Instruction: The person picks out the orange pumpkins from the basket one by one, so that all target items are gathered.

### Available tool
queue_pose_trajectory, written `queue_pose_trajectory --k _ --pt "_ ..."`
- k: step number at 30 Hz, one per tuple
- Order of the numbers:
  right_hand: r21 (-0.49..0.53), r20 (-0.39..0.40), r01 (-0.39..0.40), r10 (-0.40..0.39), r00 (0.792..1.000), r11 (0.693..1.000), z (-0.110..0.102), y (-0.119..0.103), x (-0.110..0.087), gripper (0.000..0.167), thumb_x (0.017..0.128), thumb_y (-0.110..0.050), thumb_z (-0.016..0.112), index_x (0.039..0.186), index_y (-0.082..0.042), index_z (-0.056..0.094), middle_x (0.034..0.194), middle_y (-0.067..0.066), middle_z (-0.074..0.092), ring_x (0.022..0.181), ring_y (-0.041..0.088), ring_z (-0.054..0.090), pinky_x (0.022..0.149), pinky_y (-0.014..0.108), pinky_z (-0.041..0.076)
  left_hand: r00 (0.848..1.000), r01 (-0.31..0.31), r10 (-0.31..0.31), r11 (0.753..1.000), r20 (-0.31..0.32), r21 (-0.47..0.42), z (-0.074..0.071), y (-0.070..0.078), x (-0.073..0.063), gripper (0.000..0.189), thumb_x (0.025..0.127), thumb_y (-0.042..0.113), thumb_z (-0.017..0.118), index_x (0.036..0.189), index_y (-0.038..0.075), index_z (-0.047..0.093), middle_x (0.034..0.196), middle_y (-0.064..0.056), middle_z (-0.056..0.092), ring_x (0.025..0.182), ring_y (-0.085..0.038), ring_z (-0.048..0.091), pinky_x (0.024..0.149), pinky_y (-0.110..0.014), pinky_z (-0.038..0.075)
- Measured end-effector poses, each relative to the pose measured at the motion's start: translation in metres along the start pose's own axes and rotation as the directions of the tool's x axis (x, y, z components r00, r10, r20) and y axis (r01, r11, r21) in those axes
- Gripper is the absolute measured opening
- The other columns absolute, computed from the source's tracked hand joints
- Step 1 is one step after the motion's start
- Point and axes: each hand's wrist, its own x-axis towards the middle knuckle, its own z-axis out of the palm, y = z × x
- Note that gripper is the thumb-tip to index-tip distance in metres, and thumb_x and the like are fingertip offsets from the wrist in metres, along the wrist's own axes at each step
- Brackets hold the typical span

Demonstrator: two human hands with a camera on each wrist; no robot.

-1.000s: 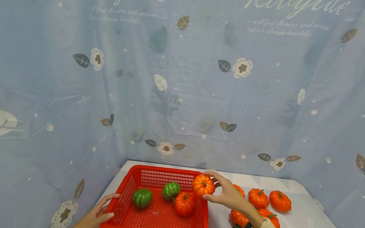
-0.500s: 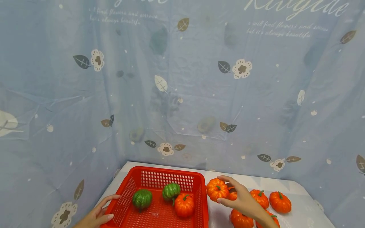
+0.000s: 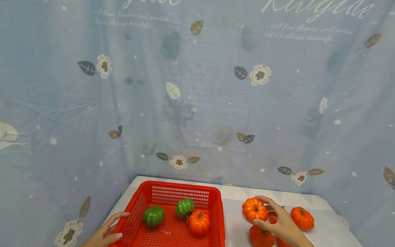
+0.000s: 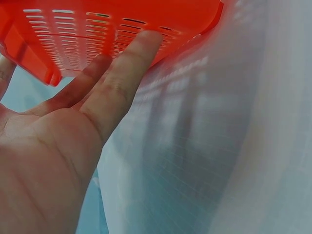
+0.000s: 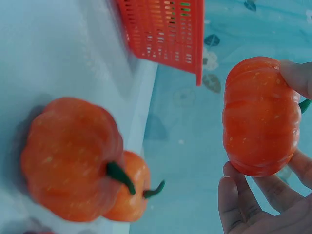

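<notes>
My right hand (image 3: pixel 279 221) pinches an orange toy pumpkin (image 3: pixel 254 210) with a green stem, thumb on one side and fingers on the other. In the right wrist view this pumpkin (image 5: pixel 261 117) is held up, apart from two others on the table. My left hand (image 3: pixel 106 231) rests at the left side of a red plastic basket (image 3: pixel 180 184). The left wrist view shows its fingers (image 4: pixel 114 85) nearly straight against the slotted outer wall. Inside the basket lie two green pumpkins, one on the left (image 3: pixel 153 216) and one farther back (image 3: pixel 185 208), beside an orange pumpkin (image 3: pixel 199 223).
Several orange pumpkins stand on the white table right of the basket, including one at the far right (image 3: pixel 302 218) and one near the front (image 3: pixel 261 236). My right hand partly covers others. A blue patterned curtain (image 3: pixel 197 120) hangs behind and beside the table (image 3: pixel 324 236).
My right hand has carried the orange pumpkin from over the basket's right rim rightward to beside the other orange pumpkins. The left hand and the basket have stayed in place.
</notes>
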Motion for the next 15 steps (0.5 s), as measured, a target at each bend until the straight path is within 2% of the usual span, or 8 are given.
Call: queue_pose_trajectory --k 3,5,11,15 --pt "-0.018 -0.007 -0.049 0.048 0.999 0.999 -0.004 0.007 -0.005 0.075 0.084 -0.040 0.085 0.149 -0.025 0.049 0.145 0.012 0.053 0.111 0.026 0.059 0.087 0.044 0.057 1.000 0.013 -0.013 1.000 -0.028 0.012 -0.001 0.000 -0.003 0.045 0.113 0.016 0.036 0.143 0.048 0.043 0.145 -0.004 0.047 0.125 -0.035 0.058 0.099 -0.057 0.052" --pt "-0.035 -0.020 -0.078 0.078 0.997 0.996 -0.007 0.011 -0.009 0.078 0.085 -0.042 0.085 0.150 -0.022 0.048 0.145 0.012 0.053 0.113 0.026 0.059 0.088 0.044 0.057 0.999 0.017 -0.017 1.000 -0.028 0.007 -0.001 0.000 -0.003 0.045 0.113 0.016 0.036 0.145 0.047 0.042 0.145 -0.005 0.048 0.125 -0.036 0.058 0.099 -0.058 0.052" --pt "-0.051 -0.061 -0.134 0.131 0.989 0.990 -0.020 0.022 -0.019 0.082 0.087 -0.044 0.082 0.154 -0.017 0.042 0.149 0.015 0.048 0.115 0.027 0.059 0.089 0.036 0.056 1.000 -0.005 0.006 1.000 0.027 -0.026 -0.002 0.001 0.000 0.050 0.112 0.011 0.034 0.148 0.046 0.038 0.143 -0.013 0.048 0.125 -0.042 0.057 0.100 -0.064 0.048" --pt "-0.019 -0.081 -0.143 0.141 0.987 0.990 -0.032 0.031 -0.026 0.081 0.091 -0.039 0.080 0.155 -0.013 0.039 0.150 0.020 0.045 0.114 0.028 0.060 0.084 0.030 0.056 0.999 -0.014 0.015 1.000 0.045 -0.022 -0.003 0.001 0.000 0.050 0.113 0.011 0.033 0.147 0.047 0.040 0.144 -0.011 0.048 0.126 -0.040 0.057 0.100 -0.062 0.049"
